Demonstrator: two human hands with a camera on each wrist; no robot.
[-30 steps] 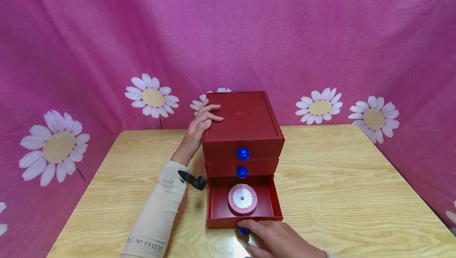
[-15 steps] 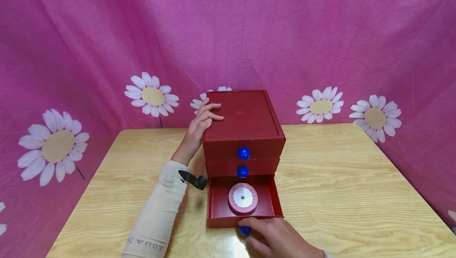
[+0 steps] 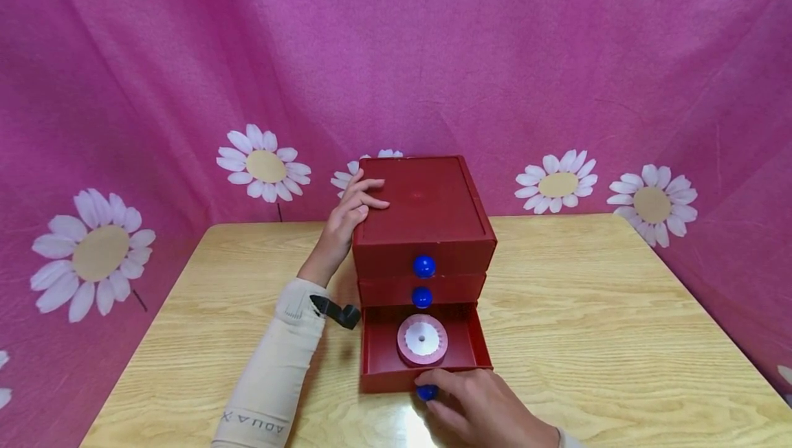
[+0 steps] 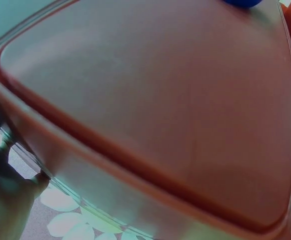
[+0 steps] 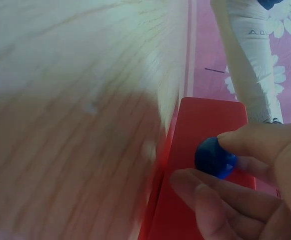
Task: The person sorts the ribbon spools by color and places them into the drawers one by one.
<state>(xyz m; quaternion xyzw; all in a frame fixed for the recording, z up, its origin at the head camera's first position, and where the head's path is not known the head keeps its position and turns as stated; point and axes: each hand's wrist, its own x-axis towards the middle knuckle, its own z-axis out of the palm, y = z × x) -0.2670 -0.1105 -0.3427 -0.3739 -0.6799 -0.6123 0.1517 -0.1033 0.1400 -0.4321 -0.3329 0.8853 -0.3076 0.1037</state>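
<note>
A red drawer cabinet (image 3: 423, 200) with blue knobs stands on the table, its bottom drawer (image 3: 470, 345) pulled out. In that drawer lies a spool of pink ribbon (image 3: 422, 340) with a white centre. My left hand (image 3: 343, 221) rests on the cabinet's top left edge, fingers extended over the top; in the left wrist view part of this hand (image 4: 10, 195) shows beside the cabinet's edge. With thumb and fingers my right hand (image 3: 485, 407) pinches the bottom drawer's blue knob (image 5: 213, 157). The upper two drawers are pushed in.
The wooden table (image 3: 588, 331) extends to both sides of the cabinet. Behind it hangs a pink curtain (image 3: 421, 56) printed with white daisies. A black strap end (image 3: 337, 312) sticks out from the left wrist.
The bottom drawer has slid slightly inward, carrying the ribbon spool, and my right hand has moved forward with the knob. My left hand stays on the cabinet.
</note>
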